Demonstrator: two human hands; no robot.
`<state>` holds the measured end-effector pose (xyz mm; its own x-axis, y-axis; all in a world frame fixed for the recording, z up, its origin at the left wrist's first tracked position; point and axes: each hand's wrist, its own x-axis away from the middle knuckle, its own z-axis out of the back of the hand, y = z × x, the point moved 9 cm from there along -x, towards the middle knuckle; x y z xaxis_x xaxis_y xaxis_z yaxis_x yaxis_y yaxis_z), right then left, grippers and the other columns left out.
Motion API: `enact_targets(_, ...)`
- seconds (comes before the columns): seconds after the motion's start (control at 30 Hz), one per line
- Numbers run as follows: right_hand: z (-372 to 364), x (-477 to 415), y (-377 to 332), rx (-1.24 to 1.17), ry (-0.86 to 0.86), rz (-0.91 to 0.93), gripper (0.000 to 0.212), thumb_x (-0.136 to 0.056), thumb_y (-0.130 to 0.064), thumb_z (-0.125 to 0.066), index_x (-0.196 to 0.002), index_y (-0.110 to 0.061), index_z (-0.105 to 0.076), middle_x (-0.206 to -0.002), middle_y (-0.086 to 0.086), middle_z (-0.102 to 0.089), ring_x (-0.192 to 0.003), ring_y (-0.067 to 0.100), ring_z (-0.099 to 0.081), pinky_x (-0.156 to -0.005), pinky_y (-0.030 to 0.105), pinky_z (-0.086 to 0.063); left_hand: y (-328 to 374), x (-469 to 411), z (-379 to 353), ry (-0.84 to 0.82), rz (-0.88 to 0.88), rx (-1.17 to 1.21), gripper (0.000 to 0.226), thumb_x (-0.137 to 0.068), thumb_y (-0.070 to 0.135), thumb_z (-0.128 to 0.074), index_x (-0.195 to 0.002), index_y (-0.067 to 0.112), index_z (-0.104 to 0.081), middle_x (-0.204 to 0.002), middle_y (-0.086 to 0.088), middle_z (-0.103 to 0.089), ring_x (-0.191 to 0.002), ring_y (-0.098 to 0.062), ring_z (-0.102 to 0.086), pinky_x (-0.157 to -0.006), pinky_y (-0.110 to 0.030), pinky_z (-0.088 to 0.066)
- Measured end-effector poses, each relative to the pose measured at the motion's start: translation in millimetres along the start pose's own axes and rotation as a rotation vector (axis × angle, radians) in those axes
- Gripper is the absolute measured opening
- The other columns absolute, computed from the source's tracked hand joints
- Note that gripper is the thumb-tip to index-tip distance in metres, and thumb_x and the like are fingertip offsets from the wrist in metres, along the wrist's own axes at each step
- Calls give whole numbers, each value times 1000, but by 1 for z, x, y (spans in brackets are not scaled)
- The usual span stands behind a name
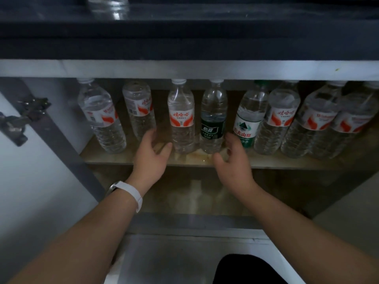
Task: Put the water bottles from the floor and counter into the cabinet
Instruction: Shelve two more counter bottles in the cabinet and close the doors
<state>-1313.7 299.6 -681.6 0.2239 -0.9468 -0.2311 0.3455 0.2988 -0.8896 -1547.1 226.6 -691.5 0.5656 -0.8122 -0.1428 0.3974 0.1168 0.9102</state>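
Observation:
Several clear water bottles stand in a row on the cabinet shelf [114, 157]. Most carry red-and-white labels, like the middle one [181, 117]. To its right stand a dark-green-labelled bottle [213, 119] and a green-and-white-labelled one [247, 121]. My left hand [151, 154] hovers just left of the middle red-labelled bottle, fingers relaxed and spread, holding nothing. My right hand [233, 158] sits in front of the two green-labelled bottles, fingers loosely open, also holding nothing. Neither hand clearly touches a bottle.
The dark counter top [184, 27] runs above the cabinet, with a clear glass object [108, 5] on it. An open white cabinet door with a metal hinge [18, 119] is at the left. A lower shelf [196, 197] lies below. My dark-clothed knee [246, 269] shows at the bottom.

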Motion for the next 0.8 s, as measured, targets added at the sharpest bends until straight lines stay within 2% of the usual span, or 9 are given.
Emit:
enact_targets(0.07, -4, 13, -4, 53, -4, 27, 51, -89, -19, -63, -136, -26, -45, -125, -22, -48, -107, -11, -47, -96, 15, -39, -10, 4, 23, 42, -4, -40, 58, -95, 32, -66, -147, 28, -41, -146, 8, -51, -134, -13, -48, -113, -42, -40)
enact_targets(0.2, -34, 25, -29, 167, -116, 112, 54, -90, -24, -63, -141, -23, -44, -133, -12, -46, -90, -12, -49, -89, 18, -45, -35, 9, 67, 126, 32, -146, 50, -93, 38, -66, -140, 30, -48, -139, 7, -55, -129, -14, -51, -109, -47, -45)
enact_targets(0.33, -74, 19, -64, 236, -228, 213, 58, -91, -26, -63, -144, -23, -41, -141, -6, -46, -120, 0, -44, -98, 18, -34, -53, 6, 105, 245, 103, -149, 55, -92, 38, -68, -141, 30, -45, -139, 6, -51, -127, -17, -52, -104, -43, -46)
enact_targets(0.43, -112, 18, -87, 213, -319, 249, 62, -91, -29, -64, -147, -24, -37, -145, -7, -44, -126, -1, -38, -99, 14, -29, -53, -8, 119, 287, 106, -114, 61, -85, 48, -74, -137, 32, -47, -131, 9, -53, -119, -14, -56, -99, -41, -49)
enact_targets(0.53, -149, 2, -91, 135, -345, 166, 72, -87, -33, -68, -149, -25, -32, -146, -4, -44, -129, 9, -45, -103, 25, -38, -53, -23, 123, 331, 110, -100, 70, -74, 59, -78, -133, 33, -49, -128, 8, -59, -115, -16, -61, -95, -43, -54)
enact_targets(0.63, -179, -25, -84, 77, -312, 88, 78, -70, -51, -68, -138, -25, -42, -128, -1, -54, -112, 13, -57, -95, 37, -51, -54, -33, 120, 332, 95, -73, 68, -79, 49, -80, -136, 29, -48, -124, 15, -60, -114, -11, -60, -91, -32, -51)
enact_targets(0.67, -187, -35, -80, 70, -305, 50, 81, -69, -52, -68, -140, -25, -40, -127, -2, -54, -111, 11, -55, -94, 34, -50, -57, -35, 119, 332, 99, -70, 67, -81, 46, -80, -137, 28, -46, -123, 17, -58, -113, -9, -58, -88, -27, -47)
enact_targets(0.73, -196, -53, -68, 57, -285, -29, 82, -77, -41, -74, -146, -22, -31, -135, 0, -50, -118, 16, -51, -93, 32, -44, -62, -37, 119, 343, 106, -53, 70, -81, 41, -81, -139, 27, -44, -123, 16, -55, -111, -7, -54, -87, -26, -43)
enact_targets(0.8, -201, -69, -58, 30, -267, -75, 83, -80, -37, -76, -147, -21, -29, -138, 2, -51, -124, 23, -52, -96, 37, -46, -70, -39, 119, 358, 121, -43, 72, -79, 41, -83, -139, 26, -46, -128, 12, -59, -113, -10, -56, -90, -28, -44)
